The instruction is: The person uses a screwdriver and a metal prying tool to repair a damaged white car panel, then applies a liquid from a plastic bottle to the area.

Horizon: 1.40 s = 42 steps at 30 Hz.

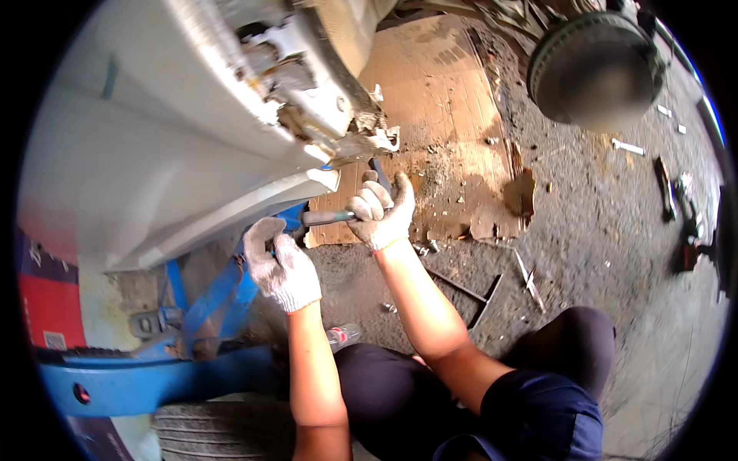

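Observation:
My right hand (382,213), in a whitish work glove, is closed around a tool with a grey, rod-like handle (327,218) pointing left. A dark piece rises beyond the fingers; its kind cannot be made out. Just above the hand is the torn, rusted lower edge (361,142) of a pale car body panel (169,131). My left hand (280,265), gloved too, is lower and to the left. Its fingers curl with a gap to the thumb, and nothing shows between them. Blue metal stand parts (219,296) are beside it, under the panel.
Torn cardboard (430,84) lies under the panel, strewn with debris. A brake disc (592,73) is at the upper right. A wrench (629,147), pliers (529,280) and a T-shaped bar (486,301) lie on the dirty floor. A tyre (223,430) and plastic bottle (344,336) are near my legs.

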Available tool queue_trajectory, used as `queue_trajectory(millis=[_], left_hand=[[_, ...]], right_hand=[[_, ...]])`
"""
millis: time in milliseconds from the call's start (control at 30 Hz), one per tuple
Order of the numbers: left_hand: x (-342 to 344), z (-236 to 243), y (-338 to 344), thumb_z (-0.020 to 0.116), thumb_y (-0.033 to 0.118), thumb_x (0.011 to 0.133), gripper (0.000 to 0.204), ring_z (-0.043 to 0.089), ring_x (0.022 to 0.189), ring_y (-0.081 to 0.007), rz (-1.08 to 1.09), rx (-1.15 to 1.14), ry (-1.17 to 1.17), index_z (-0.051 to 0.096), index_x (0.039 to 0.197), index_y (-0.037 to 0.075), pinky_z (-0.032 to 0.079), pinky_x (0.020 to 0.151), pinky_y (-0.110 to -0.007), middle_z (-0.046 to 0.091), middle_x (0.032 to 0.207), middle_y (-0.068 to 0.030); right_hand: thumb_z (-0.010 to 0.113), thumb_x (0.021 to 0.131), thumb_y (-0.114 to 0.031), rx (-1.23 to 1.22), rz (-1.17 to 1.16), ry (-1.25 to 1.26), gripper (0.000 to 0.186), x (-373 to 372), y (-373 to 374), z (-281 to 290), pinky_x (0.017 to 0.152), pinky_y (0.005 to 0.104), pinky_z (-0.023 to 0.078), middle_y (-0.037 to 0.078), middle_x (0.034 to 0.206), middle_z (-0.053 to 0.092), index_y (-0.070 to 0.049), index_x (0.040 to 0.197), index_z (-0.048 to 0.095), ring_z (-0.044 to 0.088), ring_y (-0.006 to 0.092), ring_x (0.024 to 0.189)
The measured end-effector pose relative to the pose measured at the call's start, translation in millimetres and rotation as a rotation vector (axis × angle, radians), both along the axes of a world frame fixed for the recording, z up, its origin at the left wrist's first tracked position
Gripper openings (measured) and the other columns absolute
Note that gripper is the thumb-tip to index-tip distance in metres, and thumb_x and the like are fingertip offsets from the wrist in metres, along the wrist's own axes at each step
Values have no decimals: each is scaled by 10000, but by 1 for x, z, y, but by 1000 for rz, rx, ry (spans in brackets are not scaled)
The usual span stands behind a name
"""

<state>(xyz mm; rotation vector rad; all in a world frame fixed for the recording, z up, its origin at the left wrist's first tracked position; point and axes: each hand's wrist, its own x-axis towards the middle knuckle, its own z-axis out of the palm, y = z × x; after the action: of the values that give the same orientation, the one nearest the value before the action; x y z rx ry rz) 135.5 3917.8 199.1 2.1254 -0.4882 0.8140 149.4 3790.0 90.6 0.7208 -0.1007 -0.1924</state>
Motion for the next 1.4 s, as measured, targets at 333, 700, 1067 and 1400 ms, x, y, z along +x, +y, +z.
queue_trajectory(millis=[333,700,1067,1400], left_hand=[[5,-13,6,528,-18,811,165,641,805,-208,-87,98,197,645,918,23,518,783,-324,668,869,-97],[-5,-10,-5,504,-52,828,196,654,883,-183,-239,-139,261,642,960,-7,526,828,-316,673,948,-94],[2,-23,-2,582,104,833,460,586,1233,-360,-148,486,512,589,1287,36,443,1079,-407,628,1307,-202],[25,-78,-4,625,100,906,577,507,1348,-324,-494,80,768,443,1439,-25,400,1121,-411,528,1431,-230]], right_hand=[[591,974,-201,-1414,-318,845,158,10,5,-32,424,289,380,-6,596,475,-60,974,520,435,109,447],[466,971,-503,-237,57,130,441,-8,-13,11,400,306,209,-59,487,324,-87,859,561,241,116,371],[550,983,-352,-1015,-72,577,282,5,-6,-54,382,302,271,-1,527,418,-83,902,563,338,139,381],[606,982,-304,-1512,-193,786,308,6,-11,-30,555,286,430,43,693,571,2,998,623,518,119,584]])
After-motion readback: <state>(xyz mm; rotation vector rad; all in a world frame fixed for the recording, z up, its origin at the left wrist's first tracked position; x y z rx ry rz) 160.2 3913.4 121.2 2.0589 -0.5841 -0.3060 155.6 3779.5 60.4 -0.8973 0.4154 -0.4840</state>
